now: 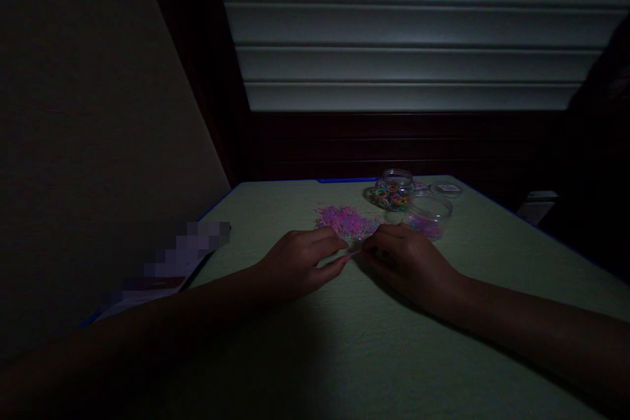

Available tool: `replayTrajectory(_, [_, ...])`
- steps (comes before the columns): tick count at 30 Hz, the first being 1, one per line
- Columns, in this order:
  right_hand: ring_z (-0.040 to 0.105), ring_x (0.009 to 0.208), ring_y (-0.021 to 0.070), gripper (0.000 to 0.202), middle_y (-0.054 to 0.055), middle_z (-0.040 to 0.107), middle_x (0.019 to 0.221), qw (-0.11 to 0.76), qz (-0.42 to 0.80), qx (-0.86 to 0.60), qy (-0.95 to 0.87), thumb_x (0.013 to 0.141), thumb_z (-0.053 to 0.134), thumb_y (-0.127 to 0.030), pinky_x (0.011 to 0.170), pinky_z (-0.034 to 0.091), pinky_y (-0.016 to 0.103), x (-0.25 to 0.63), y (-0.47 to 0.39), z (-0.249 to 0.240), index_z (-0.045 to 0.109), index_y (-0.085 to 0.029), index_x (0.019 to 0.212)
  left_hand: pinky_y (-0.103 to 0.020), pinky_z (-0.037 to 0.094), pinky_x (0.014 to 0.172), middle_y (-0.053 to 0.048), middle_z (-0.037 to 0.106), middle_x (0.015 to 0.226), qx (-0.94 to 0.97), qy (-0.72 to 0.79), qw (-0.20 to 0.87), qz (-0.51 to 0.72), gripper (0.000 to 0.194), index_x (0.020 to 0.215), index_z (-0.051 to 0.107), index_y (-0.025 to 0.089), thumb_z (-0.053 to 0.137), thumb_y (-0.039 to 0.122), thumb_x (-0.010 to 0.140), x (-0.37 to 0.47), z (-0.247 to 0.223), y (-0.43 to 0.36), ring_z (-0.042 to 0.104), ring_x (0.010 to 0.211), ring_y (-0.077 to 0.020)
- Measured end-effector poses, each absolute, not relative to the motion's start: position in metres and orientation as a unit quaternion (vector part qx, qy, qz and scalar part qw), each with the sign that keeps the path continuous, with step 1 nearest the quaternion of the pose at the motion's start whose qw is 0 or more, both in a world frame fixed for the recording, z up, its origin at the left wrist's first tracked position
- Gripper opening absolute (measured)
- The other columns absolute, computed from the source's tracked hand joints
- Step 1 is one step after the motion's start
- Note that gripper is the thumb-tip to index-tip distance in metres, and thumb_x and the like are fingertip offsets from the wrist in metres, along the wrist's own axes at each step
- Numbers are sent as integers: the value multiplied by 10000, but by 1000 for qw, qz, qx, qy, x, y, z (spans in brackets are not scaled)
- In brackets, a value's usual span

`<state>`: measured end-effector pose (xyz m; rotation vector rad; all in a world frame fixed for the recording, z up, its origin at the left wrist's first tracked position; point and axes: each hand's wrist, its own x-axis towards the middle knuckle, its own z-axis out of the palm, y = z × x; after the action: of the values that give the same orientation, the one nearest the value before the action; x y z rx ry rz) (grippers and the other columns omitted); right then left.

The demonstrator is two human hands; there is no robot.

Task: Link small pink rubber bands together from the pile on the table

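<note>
My left hand (pixel 306 257) and my right hand (pixel 411 264) meet over the middle of the table, thumbs and fingertips pinched close together. Between them stretches a thin pinkish elastic band (pixel 353 253), small and dim in the low light. Both hands seem to grip it, one at each end. Just beyond my fingers lies a loose pile of thin pink and purple elastic bands (pixel 342 220). Behind my right hand stands a clear open tub (pixel 433 209), with more pink and purple bands at its bottom.
A clear jar (pixel 396 178) of colourful hair ties stands at the back, near a clear round lid (pixel 447 189). Papers (pixel 162 282) lie along the left edge of the pale green table (pixel 315 348). A wall rises on the left, and a slatted panel (pixel 403 33) is behind.
</note>
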<state>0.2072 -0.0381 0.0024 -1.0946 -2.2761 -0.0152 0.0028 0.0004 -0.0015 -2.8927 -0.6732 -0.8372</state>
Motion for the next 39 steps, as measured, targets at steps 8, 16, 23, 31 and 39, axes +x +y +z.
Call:
replayTrajectory(8, [515,684,127,117,32,583,725,304,-12,-415,-857,794,493,-215,661,364,257,207,-39,3,597,-163,807,-225,429,693,-49,572,843,-943,-215,18,-254,206,963,567,157,438,248,830,2,-1,0,534,766,-115])
replayTrajectory(16, [510,669,123,122,32,584,724,301,-6,-410,-861,799,488,-215,657,362,260,207,-39,3,594,-158,781,-218,420,658,-46,567,790,-949,-200,16,-244,209,917,579,148,396,222,848,2,1,0,520,725,-108])
replayTrajectory(23, [507,681,126,104,24,573,727,295,-13,-424,-856,793,492,-232,647,358,251,205,-40,4,572,-168,799,-211,412,662,-38,568,792,-945,-213,27,-245,199,919,574,150,400,213,846,2,1,0,524,733,-104])
replayTrajectory(31, [512,698,130,138,30,570,734,286,-10,-420,-861,808,480,-252,670,361,260,206,-39,3,592,-174,829,-207,410,651,-41,570,804,-946,-207,32,-247,188,931,564,146,410,210,843,2,1,1,524,736,-105])
replayTrajectory(39, [524,708,129,147,32,587,752,299,-9,-407,-863,813,474,-211,700,366,272,207,-38,1,608,-176,863,-207,421,653,-37,571,788,-944,-208,43,-251,202,916,574,149,397,218,847,2,0,0,532,728,-100])
